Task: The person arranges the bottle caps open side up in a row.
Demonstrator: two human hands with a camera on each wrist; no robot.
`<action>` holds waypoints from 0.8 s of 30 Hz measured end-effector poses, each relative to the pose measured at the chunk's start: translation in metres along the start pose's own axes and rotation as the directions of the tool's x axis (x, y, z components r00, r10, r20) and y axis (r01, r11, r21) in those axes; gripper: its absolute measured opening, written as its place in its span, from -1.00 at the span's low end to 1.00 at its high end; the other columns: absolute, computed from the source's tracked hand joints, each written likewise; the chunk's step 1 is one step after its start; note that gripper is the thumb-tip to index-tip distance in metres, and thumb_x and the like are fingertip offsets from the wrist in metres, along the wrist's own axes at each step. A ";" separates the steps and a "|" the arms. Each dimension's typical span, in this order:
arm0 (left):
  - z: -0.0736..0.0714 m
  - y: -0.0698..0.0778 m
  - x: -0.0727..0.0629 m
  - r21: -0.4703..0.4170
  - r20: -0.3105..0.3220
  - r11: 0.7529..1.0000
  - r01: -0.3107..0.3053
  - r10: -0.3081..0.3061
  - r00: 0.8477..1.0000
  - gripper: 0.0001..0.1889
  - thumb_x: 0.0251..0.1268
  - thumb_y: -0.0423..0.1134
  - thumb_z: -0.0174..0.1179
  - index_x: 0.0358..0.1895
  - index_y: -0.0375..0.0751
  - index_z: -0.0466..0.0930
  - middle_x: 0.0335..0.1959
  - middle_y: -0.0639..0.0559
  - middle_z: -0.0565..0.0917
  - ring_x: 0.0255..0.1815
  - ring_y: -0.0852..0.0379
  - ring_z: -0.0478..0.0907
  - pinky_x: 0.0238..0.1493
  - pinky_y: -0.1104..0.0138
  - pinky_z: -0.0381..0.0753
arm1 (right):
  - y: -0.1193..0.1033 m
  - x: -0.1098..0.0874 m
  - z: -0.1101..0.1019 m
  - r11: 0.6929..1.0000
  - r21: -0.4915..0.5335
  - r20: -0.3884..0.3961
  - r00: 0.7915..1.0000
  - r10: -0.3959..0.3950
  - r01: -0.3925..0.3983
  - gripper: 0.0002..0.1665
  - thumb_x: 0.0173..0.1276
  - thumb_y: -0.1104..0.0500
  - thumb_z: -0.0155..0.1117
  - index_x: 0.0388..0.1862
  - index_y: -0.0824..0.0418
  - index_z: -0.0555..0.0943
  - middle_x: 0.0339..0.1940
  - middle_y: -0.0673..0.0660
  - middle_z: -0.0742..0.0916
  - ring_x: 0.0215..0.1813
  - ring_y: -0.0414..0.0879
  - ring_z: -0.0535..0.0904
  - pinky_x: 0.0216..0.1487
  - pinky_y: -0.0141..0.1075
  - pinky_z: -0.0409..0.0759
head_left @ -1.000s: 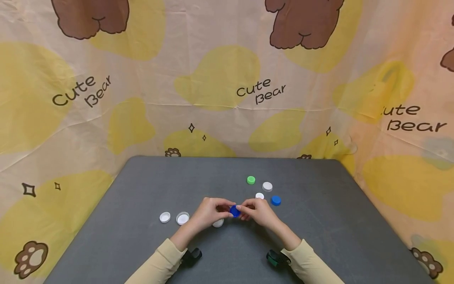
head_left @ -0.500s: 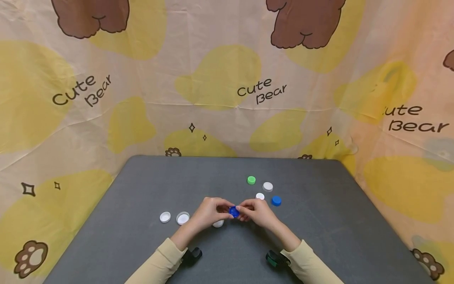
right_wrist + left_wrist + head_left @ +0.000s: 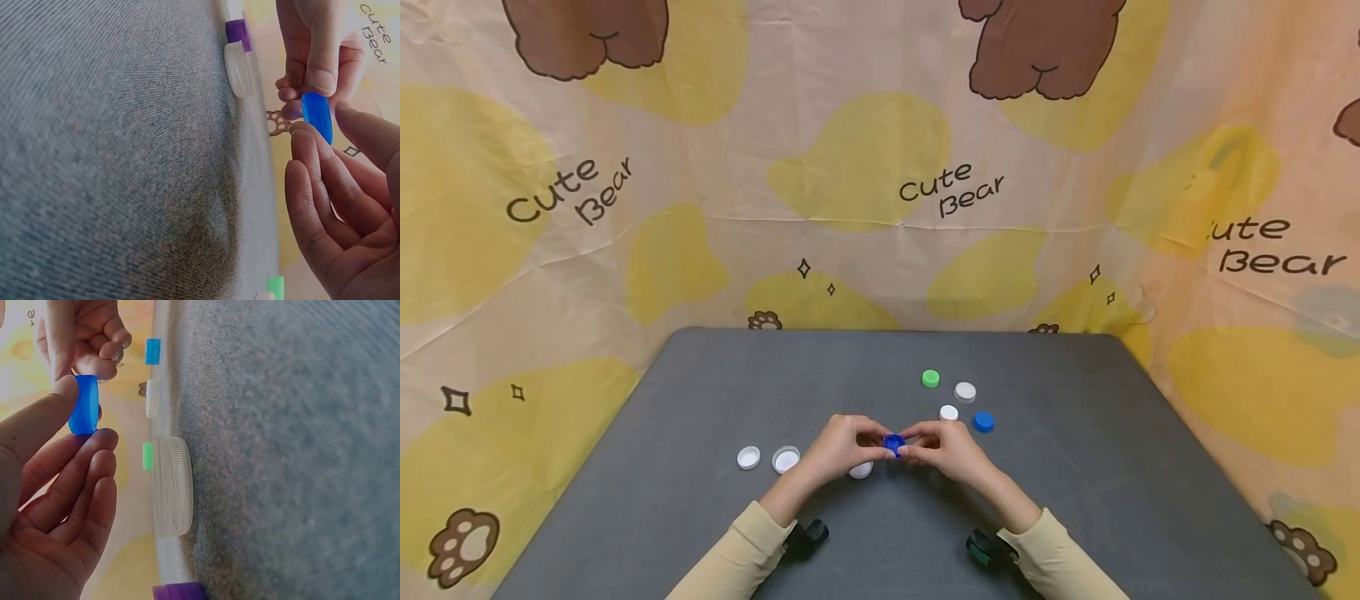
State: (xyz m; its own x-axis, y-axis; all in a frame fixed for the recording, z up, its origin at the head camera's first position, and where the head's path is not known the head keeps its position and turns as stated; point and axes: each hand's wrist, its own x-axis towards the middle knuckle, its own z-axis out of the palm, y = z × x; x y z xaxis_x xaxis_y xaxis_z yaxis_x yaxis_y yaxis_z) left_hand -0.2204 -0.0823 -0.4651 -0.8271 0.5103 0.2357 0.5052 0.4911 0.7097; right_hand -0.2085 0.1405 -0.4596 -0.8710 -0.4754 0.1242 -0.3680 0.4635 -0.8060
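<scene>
A blue bottle cap [image 3: 893, 444] is held up off the table between both hands, its hollow side facing the head camera. My left hand [image 3: 842, 446] pinches it by the rim between thumb and fingers, as the left wrist view of the blue cap [image 3: 84, 405] shows. From the other side my right hand [image 3: 949, 447] has its thumb and fingertips right at the rim. Partly covered by the left hand, a white cap [image 3: 861, 471] lies on the table. A purple cap [image 3: 178, 592] shows only in the wrist views.
On the grey table [image 3: 1075, 500], a small white cap [image 3: 748, 457] and a larger clear-rimmed one [image 3: 786, 459] lie left. Beyond the right hand are a green cap [image 3: 931, 378], two whitish caps [image 3: 966, 392] and a brighter blue cap [image 3: 983, 422]. A printed curtain [image 3: 850, 167] hangs behind.
The right thumb has shifted down from the cap's upper edge to its lower right rim, and the right index finger now shows above it. The blue cap moved slightly left; the left hand barely moved.
</scene>
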 end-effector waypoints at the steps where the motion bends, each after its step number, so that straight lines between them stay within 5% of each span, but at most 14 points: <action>1: 0.000 0.000 0.000 0.000 0.003 1.000 0.000 0.000 1.000 -0.75 0.05 -0.03 0.39 -0.23 -0.04 0.74 -0.43 0.23 0.67 -0.44 0.37 0.53 -0.36 0.48 0.56 | 0.000 0.000 0.000 1.000 -0.012 0.000 1.000 -0.003 0.003 -0.62 0.21 0.00 0.37 -0.09 0.21 0.68 -0.45 0.02 0.77 -0.43 -0.19 0.68 -0.40 -0.41 0.58; 24: 0.005 -0.001 0.003 -0.028 0.079 0.999 0.033 -0.031 0.996 -0.80 0.07 -0.11 0.40 -0.23 -0.04 0.70 -0.40 0.19 0.68 -0.41 0.36 0.56 -0.34 0.47 0.57 | 0.012 -0.001 0.005 0.997 -0.083 -0.001 1.000 -0.009 0.009 -0.70 0.12 0.02 0.44 -0.19 0.11 0.70 -0.47 -0.05 0.76 -0.46 -0.34 0.60 -0.46 -0.42 0.54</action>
State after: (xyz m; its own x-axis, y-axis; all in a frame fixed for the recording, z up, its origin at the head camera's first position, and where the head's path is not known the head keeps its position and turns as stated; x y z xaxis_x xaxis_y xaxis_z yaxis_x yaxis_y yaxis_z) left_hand -0.2224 -0.0774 -0.4679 -0.8201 0.5491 0.1608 0.4707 0.4877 0.7352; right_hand -0.2102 0.1428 -0.4721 -0.8682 -0.4783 0.1321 -0.4011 0.5197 -0.7543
